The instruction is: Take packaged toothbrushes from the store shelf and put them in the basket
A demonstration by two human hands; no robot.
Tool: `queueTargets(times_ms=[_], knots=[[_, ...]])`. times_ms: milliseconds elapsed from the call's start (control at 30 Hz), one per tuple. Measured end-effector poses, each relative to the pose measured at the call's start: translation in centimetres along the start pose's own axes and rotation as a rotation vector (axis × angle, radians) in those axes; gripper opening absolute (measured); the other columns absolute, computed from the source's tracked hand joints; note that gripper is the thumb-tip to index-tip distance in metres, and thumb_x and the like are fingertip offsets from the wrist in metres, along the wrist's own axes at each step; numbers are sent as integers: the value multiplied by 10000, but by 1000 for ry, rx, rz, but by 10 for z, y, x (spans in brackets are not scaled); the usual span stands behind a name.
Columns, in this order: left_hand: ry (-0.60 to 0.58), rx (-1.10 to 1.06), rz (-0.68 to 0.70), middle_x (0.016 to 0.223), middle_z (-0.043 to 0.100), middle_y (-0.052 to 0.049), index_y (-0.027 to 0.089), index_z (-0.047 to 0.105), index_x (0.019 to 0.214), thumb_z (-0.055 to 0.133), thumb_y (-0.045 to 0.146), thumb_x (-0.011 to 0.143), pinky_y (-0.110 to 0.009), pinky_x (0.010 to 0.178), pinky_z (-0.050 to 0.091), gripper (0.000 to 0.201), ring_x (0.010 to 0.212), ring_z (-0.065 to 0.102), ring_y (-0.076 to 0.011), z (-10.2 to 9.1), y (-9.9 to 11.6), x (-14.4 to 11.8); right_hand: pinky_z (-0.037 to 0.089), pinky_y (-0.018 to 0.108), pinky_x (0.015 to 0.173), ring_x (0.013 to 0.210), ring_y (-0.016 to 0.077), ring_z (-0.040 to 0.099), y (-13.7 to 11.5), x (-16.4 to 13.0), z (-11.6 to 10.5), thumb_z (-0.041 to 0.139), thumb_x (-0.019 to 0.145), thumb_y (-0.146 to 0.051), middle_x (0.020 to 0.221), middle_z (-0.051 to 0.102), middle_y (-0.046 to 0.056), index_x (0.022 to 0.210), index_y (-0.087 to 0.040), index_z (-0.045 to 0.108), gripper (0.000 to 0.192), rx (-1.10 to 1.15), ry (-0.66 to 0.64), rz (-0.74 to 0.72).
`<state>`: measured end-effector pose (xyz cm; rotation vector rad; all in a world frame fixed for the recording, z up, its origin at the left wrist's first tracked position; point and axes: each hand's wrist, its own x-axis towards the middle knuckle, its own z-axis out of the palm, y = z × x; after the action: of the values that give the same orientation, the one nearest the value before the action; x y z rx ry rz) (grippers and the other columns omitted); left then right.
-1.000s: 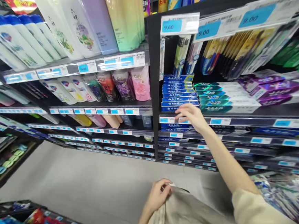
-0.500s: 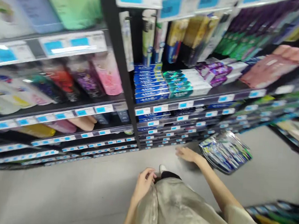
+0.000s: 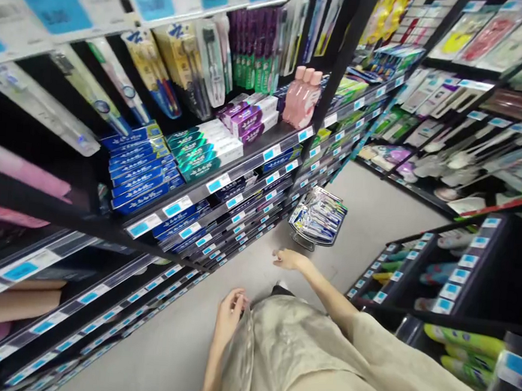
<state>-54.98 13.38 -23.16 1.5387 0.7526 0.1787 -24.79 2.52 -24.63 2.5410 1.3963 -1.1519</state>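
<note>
Lining a grey floor (image 3: 177, 345), stocked shelves (image 3: 226, 181) flank empty right hand (image 3: 288, 259), fingers loosely spread.

I'm standing in a shop aisle: black shelves (image 3: 246, 158) edged with blue price tags (image 3: 218, 184), toothpaste boxes (image 3: 143, 171) stacked above them, toothbrushes (image 3: 162, 73) hanging higher up.

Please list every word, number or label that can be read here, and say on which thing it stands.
None can be read.
Price tags on the shelf edges: blue and white, print blurred.
Blue boxes: white characters, too small.
Green boxes and purple boxes: print too blurred.
Top labels: blurred.
</note>
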Motion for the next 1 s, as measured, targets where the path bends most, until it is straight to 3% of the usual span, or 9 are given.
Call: queueTargets(times_ms=[167, 333, 433, 533, 733, 1000], knots=[[-44, 16, 11, 895, 757, -79, 168, 675, 1111, 601, 642, 907, -300, 690, 546, 521, 729, 702, -187, 65, 19, 43, 531, 376, 926, 1190, 335, 714, 79, -12, -8, 593, 953, -361, 1248, 744, 222, 1391, -130, 640, 498, 49, -20, 65], [-114, -3, 28, 892, 766, -93, 160, 672, 1092, 586, 614, 933, -287, 653, 537, 489, 718, 698, -182, 156, 39, 89, 516, 385, 966, 1232, 337, 692, 158, -28, -15, 558, 980, -362, 1293, 725, 220, 1445, -146, 589, 514, 170, 55, 107], [-244, 10, 35, 899, 774, -93, 157, 672, 1117, 592, 585, 937, -286, 653, 544, 472, 712, 698, -178, 211, 53, 113, 507, 382, 985, 1251, 337, 681, 203, -46, -8, 551, 990, -344, 1323, 708, 232, 1447, -131, 578, 505, 244, 91, 162], [-422, 93, 85, 941, 783, -88, 161, 682, 1168, 549, 491, 983, -291, 721, 563, 401, 756, 710, -171, 252, 72, 133, 507, 365, 985, 1241, 316, 687, 244, -70, 6, 530, 1003, -326, 1290, 730, 215, 1414, -133, 600, 460, 314, 103, 247], [-643, 263, 177, 955, 789, -54, 196, 698, 1171, 534, 347, 992, -280, 747, 564, 286, 773, 721, -160, 296, 100, 181, 504, 372, 998, 1229, 325, 695, 304, -114, 36, 510, 1009, -291, 1258, 746, 225, 1406, -107, 612, 449, 463, 118, 422], [-821, 302, 186, 934, 789, -44, 202, 694, 1154, 532, 310, 998, -267, 744, 555, 250, 758, 719, -154, 346, 105, 237, 505, 333, 968, 1203, 315, 712, 334, -125, 56, 551, 1013, -319, 1211, 771, 198, 1397, -126, 633, 437, 671, 172, 567]])
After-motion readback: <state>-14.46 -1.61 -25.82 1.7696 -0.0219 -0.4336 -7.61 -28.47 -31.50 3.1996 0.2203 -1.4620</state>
